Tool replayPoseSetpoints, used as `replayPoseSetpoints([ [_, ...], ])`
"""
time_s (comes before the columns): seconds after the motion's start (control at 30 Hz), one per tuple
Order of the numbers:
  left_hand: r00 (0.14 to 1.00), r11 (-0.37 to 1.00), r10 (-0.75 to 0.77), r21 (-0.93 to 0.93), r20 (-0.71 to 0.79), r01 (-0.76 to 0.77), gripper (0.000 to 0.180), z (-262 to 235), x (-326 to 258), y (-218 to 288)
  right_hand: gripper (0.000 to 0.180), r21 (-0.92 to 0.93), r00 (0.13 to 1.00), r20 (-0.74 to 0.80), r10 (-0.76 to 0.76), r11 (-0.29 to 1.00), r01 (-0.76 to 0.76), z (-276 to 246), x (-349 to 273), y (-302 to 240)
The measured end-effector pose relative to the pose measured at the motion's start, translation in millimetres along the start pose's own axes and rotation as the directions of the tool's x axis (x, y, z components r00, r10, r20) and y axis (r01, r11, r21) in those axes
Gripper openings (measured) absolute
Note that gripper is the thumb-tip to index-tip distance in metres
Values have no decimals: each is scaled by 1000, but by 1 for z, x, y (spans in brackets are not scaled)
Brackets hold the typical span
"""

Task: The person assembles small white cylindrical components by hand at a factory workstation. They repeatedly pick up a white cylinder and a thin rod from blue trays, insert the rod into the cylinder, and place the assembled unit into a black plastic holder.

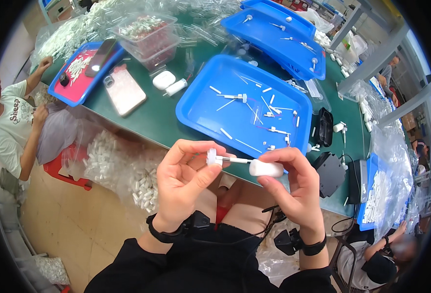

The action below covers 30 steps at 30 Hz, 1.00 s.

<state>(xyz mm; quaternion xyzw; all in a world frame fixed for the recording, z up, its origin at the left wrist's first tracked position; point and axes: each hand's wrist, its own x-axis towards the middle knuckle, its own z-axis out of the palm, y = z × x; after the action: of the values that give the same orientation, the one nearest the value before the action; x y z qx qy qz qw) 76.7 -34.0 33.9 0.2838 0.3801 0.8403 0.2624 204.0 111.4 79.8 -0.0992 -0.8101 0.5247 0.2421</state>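
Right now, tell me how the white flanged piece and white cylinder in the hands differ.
The flanged piece in the left hand has a disc-like rim; the cylinder in the right hand looks plain-sided. The flanged piece narrows to a thin stem; the cylinder looks thick throughout. Both are white.

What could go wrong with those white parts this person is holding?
The thin rod spans between the white cap in the left hand and the white cylinder in the right hand, so uneven tilting might bend it. Both hands are near the green table edge, so a slipped piece could fall. Small loose pieces lie scattered in the blue tray, where a dropped part might get lost.
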Motion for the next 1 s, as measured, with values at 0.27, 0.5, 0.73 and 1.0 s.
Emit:
replayPoseSetpoints([
  [0.27,996,998,50,22,78,-52,27,4,-7,-2,24,-50,990,-120,-78,996,73,-6,-15,10],
  [0.5,990,993,-33,119,138,16,24,3,-8,-6,26,-52,977,-138,-165,986,159,-2,-20,19],
  [0.73,944,975,-222,67,245,212,23,-3,-7,-7,28,-230,925,-140,-354,920,318,-3,-25,19],
  [1.0,945,960,-280,57,171,274,27,-2,-10,-13,26,-106,967,-5,-255,962,253,-9,-31,13],
])
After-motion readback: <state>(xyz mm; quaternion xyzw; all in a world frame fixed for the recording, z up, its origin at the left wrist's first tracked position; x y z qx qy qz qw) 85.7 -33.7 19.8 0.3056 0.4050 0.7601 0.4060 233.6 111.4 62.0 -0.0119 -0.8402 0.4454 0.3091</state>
